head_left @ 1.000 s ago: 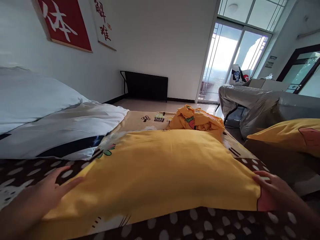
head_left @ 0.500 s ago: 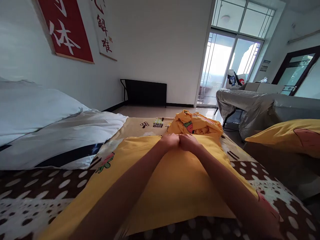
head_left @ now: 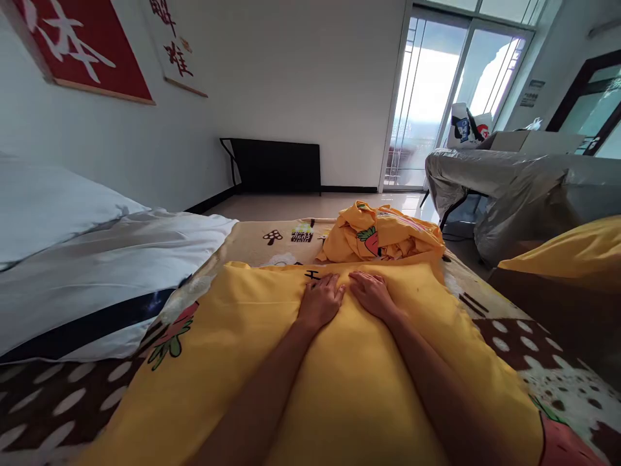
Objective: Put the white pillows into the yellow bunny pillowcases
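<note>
A yellow pillow (head_left: 262,336) with carrot prints lies flat on the bed in front of me. My left hand (head_left: 321,299) rests palm down on its far part, fingers stretched out. Beside it, a small gap away, my right hand (head_left: 372,292) also lies flat on the yellow cloth with its fingers extended. Neither hand grips anything. Just beyond the pillow's far edge sits a crumpled heap of yellow carrot-print fabric (head_left: 398,230). Both forearms cross the near part of the pillow.
White pillows (head_left: 145,259) with a dark stripe lie at the left. A brown and cream patterned blanket (head_left: 48,395) covers the bed. Another yellow pillow (head_left: 577,255) is at the right edge. Farther off stand a plastic-covered table (head_left: 524,171) and a black folded panel (head_left: 279,167).
My hands were together with curled fingers at the pillow's far edge; now they are apart, flattened on the cloth and nearer to me. The view has tilted down slightly.
</note>
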`<action>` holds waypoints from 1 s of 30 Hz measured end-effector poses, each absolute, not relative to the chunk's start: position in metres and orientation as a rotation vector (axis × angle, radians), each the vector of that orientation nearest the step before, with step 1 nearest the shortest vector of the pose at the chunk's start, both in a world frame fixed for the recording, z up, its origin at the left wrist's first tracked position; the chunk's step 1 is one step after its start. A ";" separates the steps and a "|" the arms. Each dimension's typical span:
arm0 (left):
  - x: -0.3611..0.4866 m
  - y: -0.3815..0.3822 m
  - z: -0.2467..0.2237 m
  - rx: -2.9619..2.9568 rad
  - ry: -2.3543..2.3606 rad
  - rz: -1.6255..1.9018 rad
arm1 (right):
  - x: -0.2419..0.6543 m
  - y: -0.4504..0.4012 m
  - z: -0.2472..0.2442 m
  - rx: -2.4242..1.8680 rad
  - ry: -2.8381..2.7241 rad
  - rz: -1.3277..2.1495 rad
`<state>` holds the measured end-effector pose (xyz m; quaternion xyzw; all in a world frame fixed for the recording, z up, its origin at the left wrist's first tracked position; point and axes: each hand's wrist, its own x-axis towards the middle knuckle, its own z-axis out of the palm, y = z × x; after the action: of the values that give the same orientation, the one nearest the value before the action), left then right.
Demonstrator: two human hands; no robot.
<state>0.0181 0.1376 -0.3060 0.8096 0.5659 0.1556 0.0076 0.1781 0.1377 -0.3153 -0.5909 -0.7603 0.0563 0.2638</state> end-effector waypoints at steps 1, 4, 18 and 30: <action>0.019 0.139 -0.305 2.525 1.763 0.489 | 0.180 0.140 -0.316 -1.589 -2.046 0.169; 0.020 0.143 -0.302 2.510 1.753 0.482 | 0.182 0.144 -0.316 -1.582 -2.028 0.203; 0.020 0.148 -0.298 2.499 1.761 0.371 | 0.186 0.139 -0.311 -1.692 -2.081 0.202; -0.055 0.182 -0.301 2.278 1.900 0.179 | 0.266 0.149 -0.328 -1.936 -2.001 0.286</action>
<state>-0.0552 0.1817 -0.3015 0.7639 0.6369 0.0601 0.0847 0.2659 0.1487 -0.3278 -0.6816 -0.7044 0.1008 0.1703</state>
